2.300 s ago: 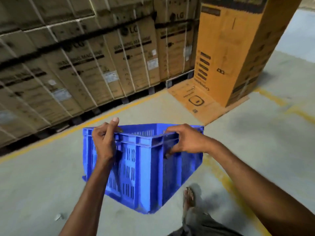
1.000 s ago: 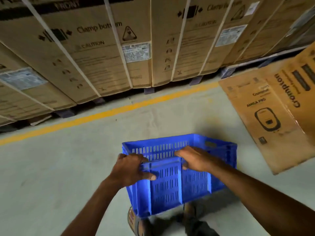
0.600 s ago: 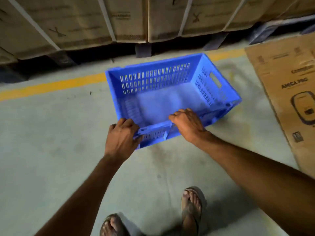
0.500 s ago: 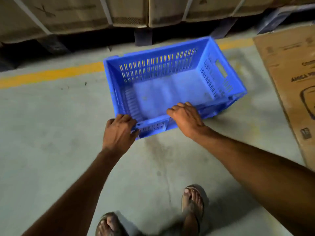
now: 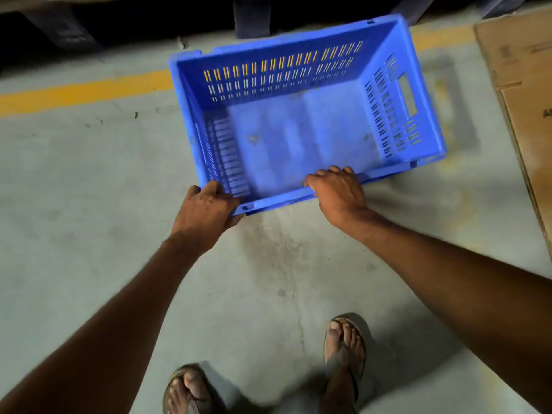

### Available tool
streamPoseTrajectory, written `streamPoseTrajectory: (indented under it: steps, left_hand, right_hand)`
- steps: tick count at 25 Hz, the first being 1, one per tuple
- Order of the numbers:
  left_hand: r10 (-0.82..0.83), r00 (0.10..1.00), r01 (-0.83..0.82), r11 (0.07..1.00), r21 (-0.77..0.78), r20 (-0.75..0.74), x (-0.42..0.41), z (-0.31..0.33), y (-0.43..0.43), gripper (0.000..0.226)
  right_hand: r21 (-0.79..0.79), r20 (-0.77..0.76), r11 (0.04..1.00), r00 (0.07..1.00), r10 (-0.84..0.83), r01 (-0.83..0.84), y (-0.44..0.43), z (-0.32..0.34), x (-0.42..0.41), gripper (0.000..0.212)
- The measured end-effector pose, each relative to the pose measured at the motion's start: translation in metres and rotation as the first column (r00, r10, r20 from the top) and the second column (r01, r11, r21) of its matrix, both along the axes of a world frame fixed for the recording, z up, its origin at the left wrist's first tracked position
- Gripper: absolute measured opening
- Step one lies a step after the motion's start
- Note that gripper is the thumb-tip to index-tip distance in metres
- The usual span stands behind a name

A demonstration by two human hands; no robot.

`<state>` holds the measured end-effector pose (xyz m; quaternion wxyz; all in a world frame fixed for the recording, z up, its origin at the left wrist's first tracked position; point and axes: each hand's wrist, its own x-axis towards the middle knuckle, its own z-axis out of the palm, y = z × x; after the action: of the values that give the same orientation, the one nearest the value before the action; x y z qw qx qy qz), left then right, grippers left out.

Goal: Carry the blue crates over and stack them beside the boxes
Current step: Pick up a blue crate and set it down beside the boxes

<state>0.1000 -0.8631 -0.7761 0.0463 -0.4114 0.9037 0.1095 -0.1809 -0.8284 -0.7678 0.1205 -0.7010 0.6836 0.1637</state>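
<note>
An empty blue crate (image 5: 298, 132) with slotted walls sits low over the grey concrete floor, its open top facing me. Its far wall reaches the yellow floor line. My left hand (image 5: 206, 209) grips the near rim at its left corner. My right hand (image 5: 337, 189) holds the same rim further right, fingers curled over the edge into the crate. Whether the crate's base touches the floor I cannot tell. The stacked boxes are out of view above the top edge; only the dark gap under them shows.
A yellow line (image 5: 83, 91) crosses the floor behind the crate. Dark pallet blocks (image 5: 252, 16) stand along the top edge. A flattened cardboard sheet (image 5: 525, 94) lies on the floor to the right. My sandalled feet (image 5: 345, 348) stand just behind the crate.
I carried the crate to the row of boxes and lowered it from waist height down to the floor. My view tilted down. Both hands stayed on the near rim.
</note>
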Motion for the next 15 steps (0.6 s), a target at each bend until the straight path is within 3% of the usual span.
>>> streamPoseTrajectory:
  steps: [4,8,12,15]
  left_hand:
    - [0.054,0.998,-0.055,0.998,0.04,0.021,0.0,-0.001,-0.004,0.025]
    - [0.134,0.991,-0.134,0.99,0.037,0.005,0.0,0.035,0.012,0.054]
    - [0.431,0.895,-0.415,0.899,0.14,-0.117,0.004,0.156,0.052,0.048]
    - [0.569,0.807,-0.527,0.814,0.242,-0.157,0.01,0.273,0.093,0.045]
  right_hand:
    - [0.032,0.013,0.999,1.0,-0.006,0.005,-0.003,-0.004,0.002,0.042]
    - [-0.02,0.151,0.996,0.985,-0.088,0.092,0.017,0.028,0.003,0.057]
    - [-0.15,0.482,0.93,0.846,-0.227,0.335,0.058,0.136,0.004,0.056]
    - [-0.113,0.585,0.867,0.738,-0.337,0.485,0.087,0.241,0.005,0.046]
